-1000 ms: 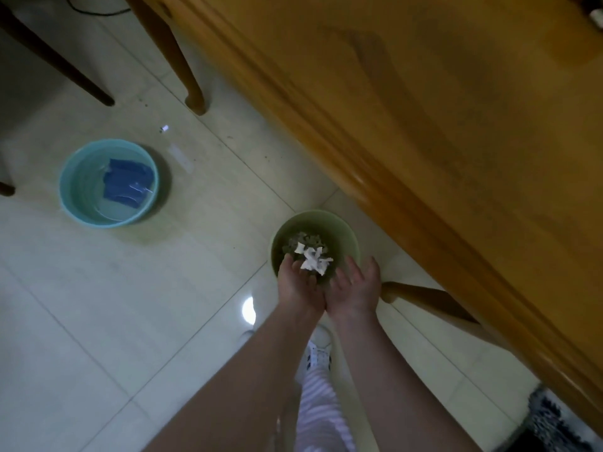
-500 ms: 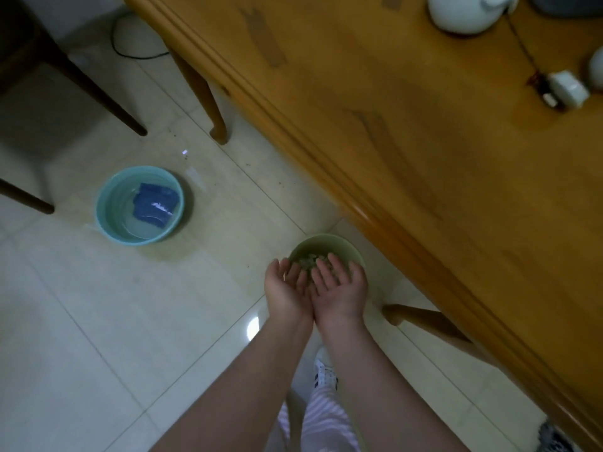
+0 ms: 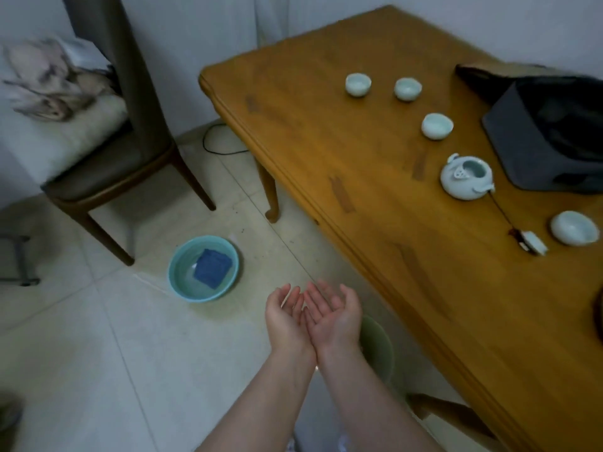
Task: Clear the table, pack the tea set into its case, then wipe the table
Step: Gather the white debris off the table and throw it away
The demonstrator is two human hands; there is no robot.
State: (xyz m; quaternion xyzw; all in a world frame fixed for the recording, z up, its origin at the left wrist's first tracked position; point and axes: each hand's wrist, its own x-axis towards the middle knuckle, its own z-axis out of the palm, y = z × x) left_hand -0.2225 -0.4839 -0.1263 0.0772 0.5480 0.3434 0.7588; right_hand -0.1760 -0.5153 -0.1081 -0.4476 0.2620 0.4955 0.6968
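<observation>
Tea set: not yet packed. All pieces stand loose on the table [image 3: 359,177], beyond and to the right of the fingertips, well apart from both hands.
- Teapot [image 3: 466,177]: upright, top open. Its lid [image 3: 533,243] lies on the wood just beside it, joined by a dark cord.
- Small cups [image 3: 358,84] [image 3: 407,89] [image 3: 437,126]: three, upright, farthest beyond the fingertips.
- Wider bowl [image 3: 575,228]: far right of the fingers, just beside the lid.
- Case [image 3: 548,135]: dark, open, on the table just beyond the teapot. Interior too dark to read.

Hands: left hand [image 3: 285,316] and right hand [image 3: 336,316] are held palm up, side by side and touching along their inner edges. The fingers [image 3: 318,295] are loosely together and slightly cupped, and they hold nothing. Both hands are off the table edge, over the floor.

Directly below the hands: green bin [image 3: 378,347], mostly hidden by the right wrist; contents not visible.
Left of the fingers, on the floor: teal basin [image 3: 182,256] with a blue cloth [image 3: 213,267] lying in it, apparently in water.
Farther beyond the basin: chair [image 3: 130,151].

Progress (judgement): empty hands over the bin suggest the clearing step is at or near its end. Packing has not begun: six pieces are left to go into the case. Wiping has not begun, since the cloth is untouched in the basin. Roughly one third done.
</observation>
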